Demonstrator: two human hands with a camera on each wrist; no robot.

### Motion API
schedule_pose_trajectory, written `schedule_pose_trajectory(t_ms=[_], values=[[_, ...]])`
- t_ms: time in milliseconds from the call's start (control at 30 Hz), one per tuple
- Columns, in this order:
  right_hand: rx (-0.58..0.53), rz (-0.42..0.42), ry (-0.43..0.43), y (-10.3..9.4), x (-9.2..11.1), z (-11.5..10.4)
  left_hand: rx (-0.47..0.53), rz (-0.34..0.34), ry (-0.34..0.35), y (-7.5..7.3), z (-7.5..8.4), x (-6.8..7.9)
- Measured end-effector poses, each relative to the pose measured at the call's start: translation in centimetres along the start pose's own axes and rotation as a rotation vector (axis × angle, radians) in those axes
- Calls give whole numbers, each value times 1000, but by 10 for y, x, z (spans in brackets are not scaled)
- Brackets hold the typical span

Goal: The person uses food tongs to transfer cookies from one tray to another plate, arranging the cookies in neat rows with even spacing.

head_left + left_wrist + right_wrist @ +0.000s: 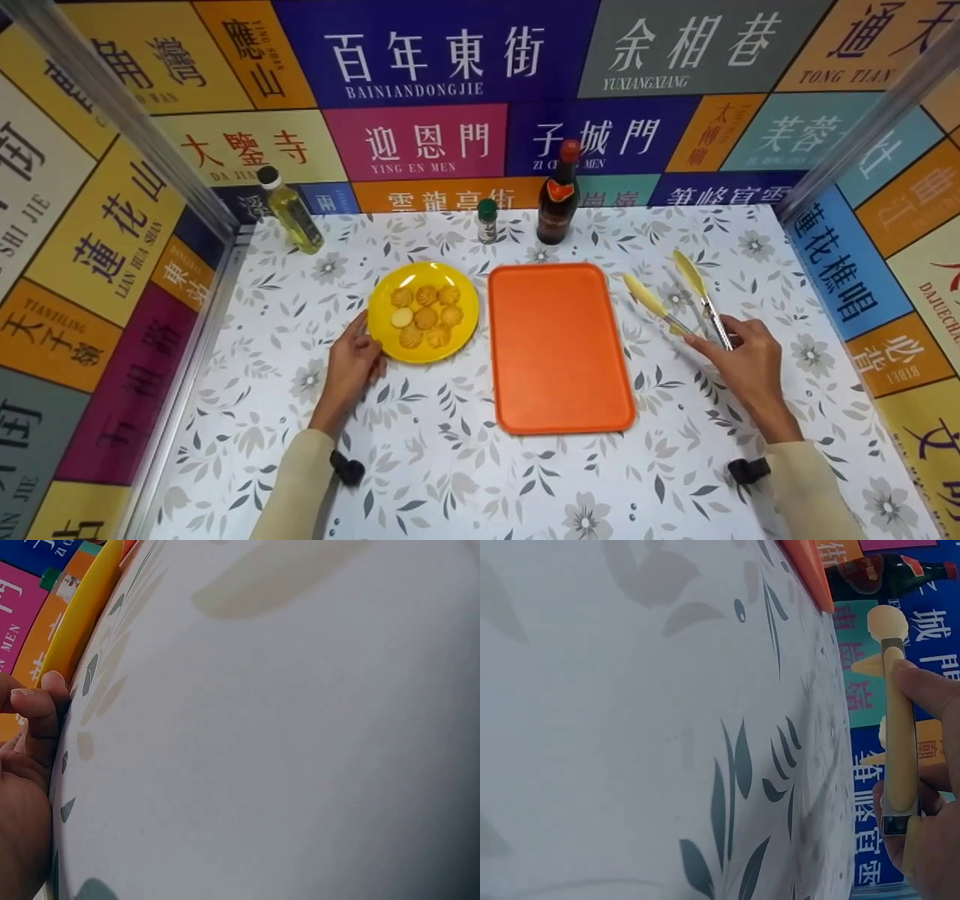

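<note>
A round yellow plate lies left of the middle of the table, with several piped butter cookies on it. My left hand holds the plate's lower left rim; the left wrist view shows bent fingertips against the plate's edge. On the right, my right hand grips a pair of tongs by the handles. Their two pale yellow tips stand apart over the table, with nothing between them. The right wrist view shows my thumb on the tongs.
Between the hands lies an orange tray. Along the back stand an oil bottle, a small green-capped jar and a dark red-capped bottle. Printed panels wall the table at the back and sides.
</note>
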State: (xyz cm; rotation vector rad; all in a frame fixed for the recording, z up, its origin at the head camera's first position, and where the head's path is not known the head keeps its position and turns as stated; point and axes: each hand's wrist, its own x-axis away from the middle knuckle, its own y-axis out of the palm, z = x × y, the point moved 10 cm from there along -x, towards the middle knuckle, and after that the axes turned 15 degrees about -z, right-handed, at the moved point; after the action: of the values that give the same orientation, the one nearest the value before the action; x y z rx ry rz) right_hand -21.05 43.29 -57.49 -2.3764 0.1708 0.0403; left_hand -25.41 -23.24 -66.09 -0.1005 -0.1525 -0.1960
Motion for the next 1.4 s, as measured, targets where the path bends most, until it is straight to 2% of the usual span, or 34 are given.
schedule_pose_trajectory(t_ms=[333,567,833,1067,1267,1400], values=[[22,-15,90,0,4,17,9,-15,16,3,0,-1],[41,-15,100,4,7,24,13,-34,62,4,4,-1],[44,25,99,7,11,22,5,-22,30,4,2,0],[27,57,146,13,14,23,14,-16,30,5,1,-4],[16,35,210,21,12,27,-21,8,29,5,2,-4],[21,-2,237,25,11,29,-57,27,5,4,4,0]])
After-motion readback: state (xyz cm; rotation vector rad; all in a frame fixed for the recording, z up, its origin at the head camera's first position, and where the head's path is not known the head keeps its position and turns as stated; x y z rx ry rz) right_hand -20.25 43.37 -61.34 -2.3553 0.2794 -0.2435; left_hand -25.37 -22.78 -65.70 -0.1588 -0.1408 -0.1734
